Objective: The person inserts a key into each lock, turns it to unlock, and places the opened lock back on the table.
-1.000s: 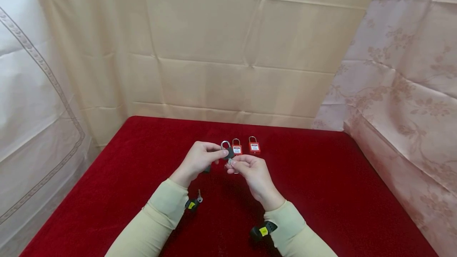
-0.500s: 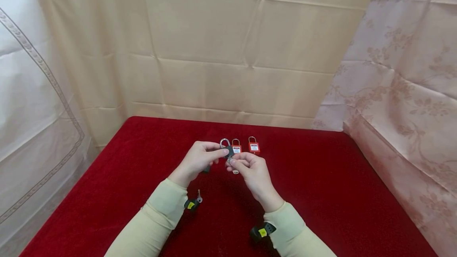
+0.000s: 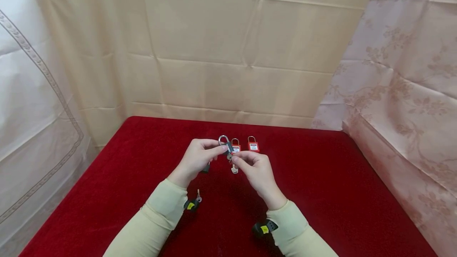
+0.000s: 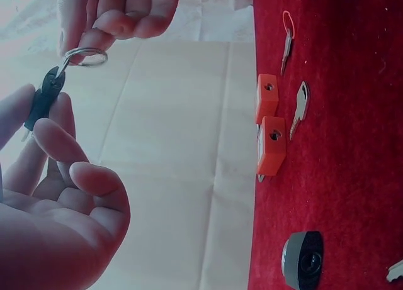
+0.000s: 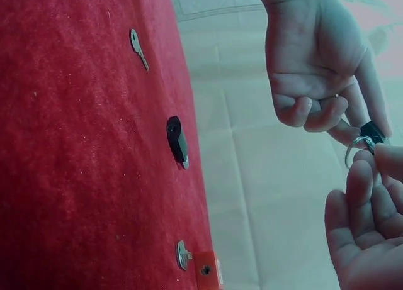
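Observation:
My left hand [image 3: 200, 158] grips a dark padlock [image 4: 45, 100] with a silver shackle [image 3: 223, 139], holding it above the table. A key [image 3: 229, 156] on a metal ring [image 4: 91, 57] is at the keyhole end of that padlock. Thumb and fingertips of my right hand [image 3: 256, 167] pinch the key; in the right wrist view they partly hide it. Whether the shackle is released cannot be made out. Behind the hands, two red padlocks [image 3: 253, 145] lie with white labels up. A second dark padlock [image 4: 305, 262] lies by my left hand, mostly covered in the head view.
A loose key [image 3: 234, 169] lies on the red cloth [image 3: 321, 193] below the hands. Another key [image 3: 198, 196] lies beside the left wrist. One more with an orange loop [image 4: 288, 43] shows in the left wrist view. A beige curtain [image 3: 221, 50] hangs behind the table.
The held padlock has risen a little and turned, showing a narrower side. My right hand has shifted slightly up and right, uncovering more of the loose key below it.

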Demonstrator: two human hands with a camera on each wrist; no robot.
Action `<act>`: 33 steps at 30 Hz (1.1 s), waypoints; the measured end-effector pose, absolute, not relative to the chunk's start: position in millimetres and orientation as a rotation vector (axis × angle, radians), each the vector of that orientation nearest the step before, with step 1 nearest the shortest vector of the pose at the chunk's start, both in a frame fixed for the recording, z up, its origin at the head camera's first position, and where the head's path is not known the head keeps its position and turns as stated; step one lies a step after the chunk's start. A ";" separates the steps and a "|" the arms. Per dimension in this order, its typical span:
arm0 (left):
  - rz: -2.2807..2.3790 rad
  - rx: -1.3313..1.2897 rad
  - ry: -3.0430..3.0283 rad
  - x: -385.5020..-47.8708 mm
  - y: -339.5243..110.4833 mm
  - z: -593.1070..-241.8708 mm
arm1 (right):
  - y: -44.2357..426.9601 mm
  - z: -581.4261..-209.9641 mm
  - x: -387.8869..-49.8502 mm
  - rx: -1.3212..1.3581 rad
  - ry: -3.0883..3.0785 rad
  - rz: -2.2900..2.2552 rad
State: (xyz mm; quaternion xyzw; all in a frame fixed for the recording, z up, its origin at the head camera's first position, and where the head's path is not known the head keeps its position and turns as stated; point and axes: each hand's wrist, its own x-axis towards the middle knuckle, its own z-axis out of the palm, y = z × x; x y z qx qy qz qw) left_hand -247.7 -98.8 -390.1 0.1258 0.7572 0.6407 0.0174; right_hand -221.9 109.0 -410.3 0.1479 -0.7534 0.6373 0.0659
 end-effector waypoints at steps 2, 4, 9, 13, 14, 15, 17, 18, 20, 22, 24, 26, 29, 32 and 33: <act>1.998 0.396 2.347 -246.8 -98.3 -389.4 | 108.8 -410.0 -221.5 0.447 -2.282 1.907; 2.008 0.405 2.344 -245.9 -97.6 -388.8 | 108.7 -410.3 -221.5 0.447 -2.288 1.898; 2.030 0.420 2.338 -245.1 -95.8 -388.7 | 108.8 -410.1 -221.2 0.474 -2.301 1.917; 2.036 0.424 2.329 -245.6 -94.5 -389.2 | 109.8 -411.1 -221.5 0.533 -2.310 1.923; 2.036 0.424 2.328 -245.7 -94.4 -389.3 | 110.0 -411.6 -221.7 0.549 -2.312 1.918; 2.035 0.424 2.329 -246.0 -94.4 -389.5 | 110.0 -411.9 -221.7 0.563 -2.313 1.916; 2.032 0.424 2.328 -246.4 -94.5 -390.0 | 110.0 -412.2 -221.7 0.586 -2.311 1.916; 2.031 0.425 2.328 -246.3 -94.4 -390.1 | 109.9 -412.1 -221.4 0.592 -2.310 1.919; 2.029 0.423 2.324 -246.3 -94.6 -390.3 | 109.6 -411.5 -220.6 0.597 -2.301 1.943; 2.026 0.419 2.318 -246.2 -94.6 -390.4 | 109.5 -411.3 -220.5 0.594 -2.290 1.978; 2.023 0.415 2.314 -245.5 -94.6 -389.8 | 109.4 -411.0 -220.2 0.592 -2.274 2.026; 2.021 0.407 2.309 -245.1 -94.4 -389.4 | 109.8 -411.8 -221.0 0.592 -2.259 2.078; 2.024 0.390 2.308 -244.3 -93.8 -388.9 | 110.6 -412.8 -222.0 0.587 -2.231 2.181; 2.043 0.376 2.298 -243.9 -92.6 -389.0 | 111.6 -414.2 -223.2 0.575 -2.195 2.292; 2.051 0.371 2.294 -243.8 -92.3 -389.0 | 111.8 -414.5 -223.4 0.570 -2.178 2.334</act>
